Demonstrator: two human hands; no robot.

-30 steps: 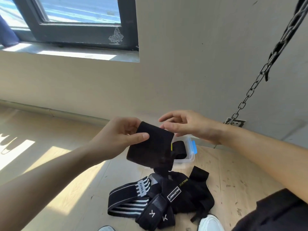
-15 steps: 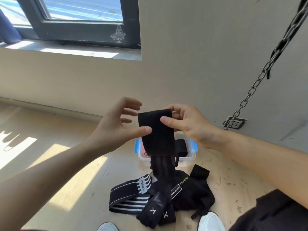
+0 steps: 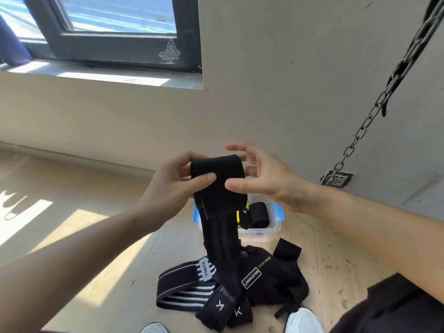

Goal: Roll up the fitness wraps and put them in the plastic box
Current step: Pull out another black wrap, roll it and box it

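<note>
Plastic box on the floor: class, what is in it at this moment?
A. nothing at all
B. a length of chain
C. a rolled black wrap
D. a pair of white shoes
C: a rolled black wrap lies inside the plastic box, behind the wrap that both hands are rolling.

"EVNLL" on grey tab (image 3: pixel 204 270) of striped wrap, "XUEYING" – yellow letters – on black wrap (image 3: pixel 276 272)

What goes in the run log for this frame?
step: rolling | left hand: grips black wrap | right hand: open, thumb on wrap | plastic box: one roll inside | pile: unrolled
</note>
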